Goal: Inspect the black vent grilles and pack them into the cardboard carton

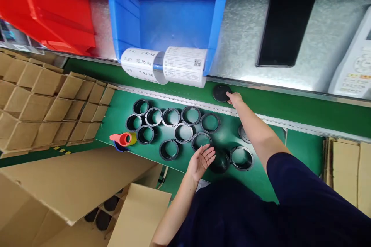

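Note:
My right hand [235, 98] reaches to the green strip below the metal shelf, its fingers closed on the edge of a round black disc [221, 93]. Palm up, my left hand [202, 159] hovers over the near side of the bench with fingers stretched out and nothing in them. Close to it lie a black ring [201, 134] and a dark round piece [220, 162], partly hidden. Several more black rings [183, 124] are spread over the green bench top. Another ring [241, 168] is to the right, and a round part [242, 134] is half covered by my right forearm.
A blue bin [174, 19] carrying two label rolls [185, 65], a red bin [55, 15] and a black phone-like slab [286, 19] occupy the shelf. Cardboard dividers [43, 104] stand left. An open carton [78, 181] with black parts sits below; a red-yellow tape roll [126, 139] lies nearby.

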Action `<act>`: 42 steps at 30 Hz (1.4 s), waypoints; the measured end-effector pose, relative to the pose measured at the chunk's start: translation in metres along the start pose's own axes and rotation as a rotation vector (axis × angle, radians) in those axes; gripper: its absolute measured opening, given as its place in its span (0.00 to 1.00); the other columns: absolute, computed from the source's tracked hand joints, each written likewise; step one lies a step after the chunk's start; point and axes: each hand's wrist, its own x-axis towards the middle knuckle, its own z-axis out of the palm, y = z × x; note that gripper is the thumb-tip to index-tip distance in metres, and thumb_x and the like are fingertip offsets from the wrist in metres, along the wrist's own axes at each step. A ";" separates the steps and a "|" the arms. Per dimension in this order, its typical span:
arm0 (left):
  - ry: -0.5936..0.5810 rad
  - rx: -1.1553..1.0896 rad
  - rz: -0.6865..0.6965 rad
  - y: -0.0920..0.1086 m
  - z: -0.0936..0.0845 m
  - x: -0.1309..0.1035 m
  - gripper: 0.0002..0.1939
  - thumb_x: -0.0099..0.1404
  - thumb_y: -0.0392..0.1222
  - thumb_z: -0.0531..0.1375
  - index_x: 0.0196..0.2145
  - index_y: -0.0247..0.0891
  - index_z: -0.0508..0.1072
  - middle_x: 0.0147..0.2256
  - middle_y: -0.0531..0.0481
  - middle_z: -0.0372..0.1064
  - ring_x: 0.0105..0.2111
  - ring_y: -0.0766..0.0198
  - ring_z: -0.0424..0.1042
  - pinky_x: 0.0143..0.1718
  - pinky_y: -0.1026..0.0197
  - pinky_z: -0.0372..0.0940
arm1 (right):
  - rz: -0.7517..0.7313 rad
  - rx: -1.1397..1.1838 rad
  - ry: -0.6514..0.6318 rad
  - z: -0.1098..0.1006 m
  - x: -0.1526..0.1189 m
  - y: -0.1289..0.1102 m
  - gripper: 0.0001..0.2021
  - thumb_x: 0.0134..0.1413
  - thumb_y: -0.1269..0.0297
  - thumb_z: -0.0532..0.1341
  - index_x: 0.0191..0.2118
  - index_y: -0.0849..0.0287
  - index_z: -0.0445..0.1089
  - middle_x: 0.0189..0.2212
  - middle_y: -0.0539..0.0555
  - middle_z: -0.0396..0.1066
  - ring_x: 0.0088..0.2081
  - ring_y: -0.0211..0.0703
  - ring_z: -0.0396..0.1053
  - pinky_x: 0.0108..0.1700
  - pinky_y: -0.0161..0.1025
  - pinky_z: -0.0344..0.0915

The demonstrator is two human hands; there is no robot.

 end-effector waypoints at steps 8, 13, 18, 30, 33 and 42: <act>-0.115 -0.051 0.260 0.016 0.044 0.019 0.18 0.71 0.48 0.59 0.57 0.47 0.73 0.60 0.44 0.71 0.60 0.52 0.70 0.65 0.44 0.60 | 0.352 0.570 -0.294 0.003 -0.119 -0.012 0.24 0.44 0.50 0.77 0.30 0.55 0.63 0.24 0.50 0.70 0.25 0.40 0.71 0.31 0.40 0.74; -0.245 -0.118 0.269 -0.011 0.074 0.013 0.27 0.76 0.59 0.48 0.62 0.45 0.70 0.61 0.42 0.70 0.65 0.49 0.65 0.64 0.38 0.60 | 0.338 0.536 -0.453 -0.033 -0.263 -0.001 0.28 0.41 0.38 0.75 0.32 0.56 0.65 0.27 0.52 0.72 0.28 0.43 0.72 0.32 0.42 0.74; -0.327 -0.079 0.229 -0.058 0.086 -0.020 0.30 0.76 0.63 0.44 0.61 0.44 0.71 0.59 0.43 0.72 0.65 0.49 0.64 0.65 0.39 0.60 | -0.399 -0.086 -0.030 -0.079 -0.306 0.000 0.25 0.64 0.38 0.58 0.52 0.53 0.74 0.51 0.61 0.69 0.56 0.57 0.66 0.61 0.61 0.63; -0.485 0.126 0.194 -0.149 0.099 -0.065 0.40 0.71 0.73 0.40 0.65 0.46 0.67 0.59 0.41 0.71 0.61 0.46 0.70 0.62 0.37 0.62 | -0.505 -0.057 -0.078 -0.128 -0.360 0.034 0.36 0.71 0.37 0.39 0.50 0.51 0.81 0.57 0.59 0.65 0.63 0.56 0.58 0.69 0.59 0.52; -0.474 0.123 0.199 -0.161 0.100 -0.070 0.41 0.71 0.73 0.40 0.65 0.44 0.67 0.59 0.40 0.72 0.60 0.48 0.71 0.62 0.39 0.63 | -0.470 -0.021 -0.049 -0.140 -0.371 0.035 0.37 0.72 0.38 0.37 0.52 0.51 0.80 0.56 0.59 0.67 0.63 0.55 0.60 0.69 0.59 0.53; -0.248 0.122 -0.022 -0.193 0.049 -0.054 0.43 0.70 0.73 0.46 0.60 0.33 0.72 0.57 0.35 0.74 0.61 0.46 0.70 0.65 0.45 0.62 | -0.731 -0.497 -0.389 -0.117 -0.416 0.091 0.45 0.59 0.35 0.61 0.74 0.57 0.54 0.73 0.67 0.44 0.72 0.71 0.40 0.69 0.70 0.47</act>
